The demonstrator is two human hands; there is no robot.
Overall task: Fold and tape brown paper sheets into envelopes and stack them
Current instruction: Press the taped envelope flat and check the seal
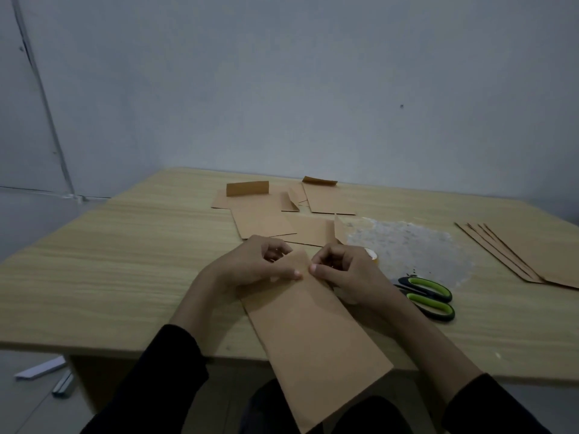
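A single view is given, taken by a wide-angle camera worn on the head and aimed forward and down. The table (109, 261) is seen from over its near edge, with its far edge set against the wall (282, 89), by which the upper half is filled. The left hand (250, 264) and right hand (347, 274) are caught close, just below the middle, and the brown sheet (313, 333) gripped by both reaches the bottom edge. A strip of floor (28, 408) is shown at lower left.

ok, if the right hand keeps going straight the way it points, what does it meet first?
Likely the left hand: the right hand points forward-left over the folded brown paper, and the two nearly touch.
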